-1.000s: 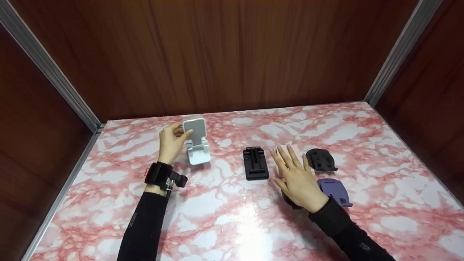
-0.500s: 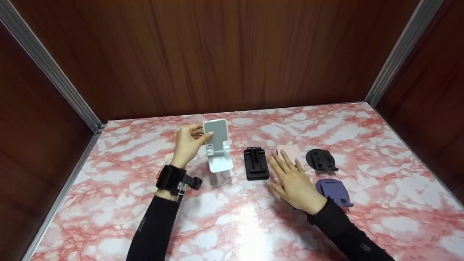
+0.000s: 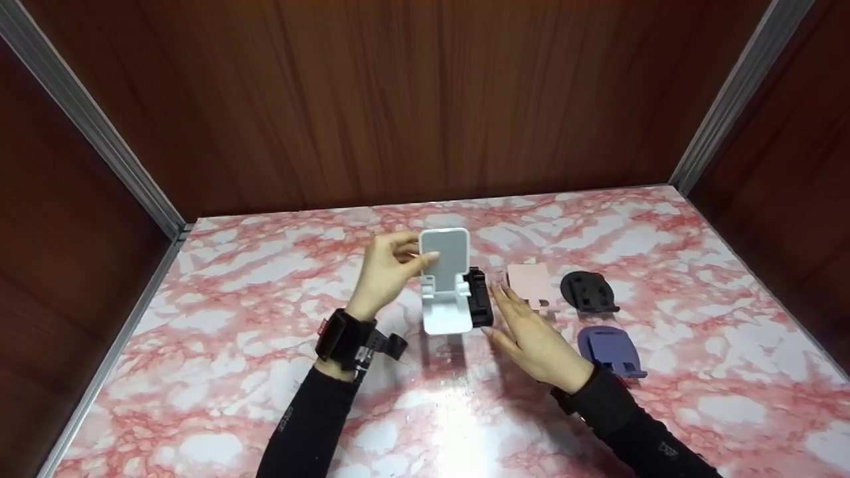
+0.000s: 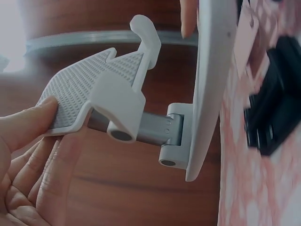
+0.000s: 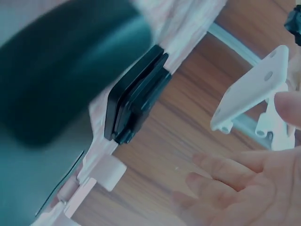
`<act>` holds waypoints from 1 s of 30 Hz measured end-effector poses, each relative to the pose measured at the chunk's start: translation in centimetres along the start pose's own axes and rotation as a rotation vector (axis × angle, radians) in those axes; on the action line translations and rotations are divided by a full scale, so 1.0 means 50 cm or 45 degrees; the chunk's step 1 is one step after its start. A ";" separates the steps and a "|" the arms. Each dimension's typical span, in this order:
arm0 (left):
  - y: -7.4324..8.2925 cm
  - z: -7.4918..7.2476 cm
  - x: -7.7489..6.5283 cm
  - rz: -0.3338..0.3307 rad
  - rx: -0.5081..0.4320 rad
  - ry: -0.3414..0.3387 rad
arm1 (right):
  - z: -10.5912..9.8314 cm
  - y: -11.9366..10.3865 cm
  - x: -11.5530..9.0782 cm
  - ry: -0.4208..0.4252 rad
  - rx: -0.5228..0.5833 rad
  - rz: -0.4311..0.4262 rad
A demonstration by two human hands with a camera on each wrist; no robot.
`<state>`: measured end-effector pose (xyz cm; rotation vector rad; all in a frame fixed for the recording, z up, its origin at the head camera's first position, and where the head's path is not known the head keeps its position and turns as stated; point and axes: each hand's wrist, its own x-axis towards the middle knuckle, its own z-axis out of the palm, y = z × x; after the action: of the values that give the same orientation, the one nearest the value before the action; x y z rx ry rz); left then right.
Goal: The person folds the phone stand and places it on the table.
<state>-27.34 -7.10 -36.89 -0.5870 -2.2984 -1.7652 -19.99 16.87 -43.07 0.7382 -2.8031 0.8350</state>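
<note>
My left hand [image 3: 388, 272] pinches a white phone stand [image 3: 446, 317] by the edge of its grey-padded upper plate, thumb on the pad. In the left wrist view the stand [image 4: 120, 96] is unfolded, its metal arm showing between plate and base, and it is off the table. My right hand [image 3: 541, 348] hovers to its right with fingers straight, holding nothing. In the right wrist view its palm [image 5: 249, 193] faces the white stand. A folded black phone stand [image 3: 481, 302] lies between the hands, partly hidden behind the white one.
Right of centre lie a pink stand [image 3: 529, 282], a round-based black stand [image 3: 588, 292] and a purple stand [image 3: 611, 352]. The marbled table [image 3: 219, 372] is walled by wood panels [image 3: 425, 99] at the back and sides.
My left hand has carried the white phone stand rightward and toward the front, until it overlaps the folded black stand. My right hand has turned more edge-on, its fingers closer together, uncovering the pink stand.
</note>
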 end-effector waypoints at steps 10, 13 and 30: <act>0.079 0.034 -0.038 0.024 -0.064 -0.077 | -0.006 -0.002 0.004 -0.082 0.444 0.033; 0.082 0.042 -0.041 0.011 -0.074 -0.080 | -0.005 0.001 0.005 -0.153 0.644 0.116; 0.077 0.049 -0.036 -0.012 -0.066 -0.050 | 0.001 0.006 0.006 -0.324 1.611 0.317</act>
<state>-23.91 -4.29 -34.86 -0.6269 -2.2910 -1.8382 -20.40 16.93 -43.19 0.5784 -2.2608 2.7642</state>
